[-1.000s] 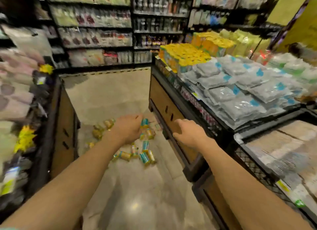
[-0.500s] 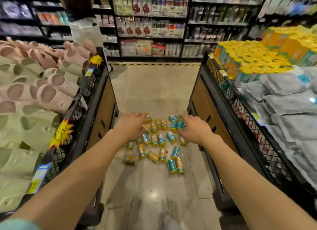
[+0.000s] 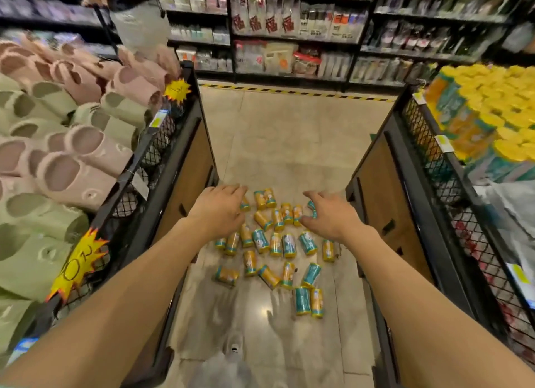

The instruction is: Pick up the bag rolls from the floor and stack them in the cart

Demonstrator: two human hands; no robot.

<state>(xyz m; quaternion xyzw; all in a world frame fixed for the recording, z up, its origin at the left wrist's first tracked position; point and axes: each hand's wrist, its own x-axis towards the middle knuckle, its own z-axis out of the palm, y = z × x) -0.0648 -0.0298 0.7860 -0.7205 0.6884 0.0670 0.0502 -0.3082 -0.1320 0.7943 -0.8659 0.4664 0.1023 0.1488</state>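
Several small yellow and teal bag rolls (image 3: 276, 243) lie scattered on the tiled floor in the aisle between two display carts. My left hand (image 3: 220, 209) hovers palm down over the left side of the pile, fingers apart, holding nothing. My right hand (image 3: 330, 216) reaches over the right side of the pile, fingers spread and curled, empty. The cart on the right (image 3: 417, 161) has a black mesh rim and holds stacked yellow and teal packs (image 3: 492, 121). Both forearms stretch out from the bottom of the view.
The left cart (image 3: 162, 144) is full of pink and green slippers (image 3: 72, 144), with yellow price stars on its rim. Store shelving (image 3: 289, 31) closes the aisle's far end behind a striped floor line. A person stands at upper left (image 3: 139, 22). My shoe (image 3: 231, 347) is below.
The view swung left and down to centre on the pile of rolls. Both hands have moved forward over it and their fingers have spread.
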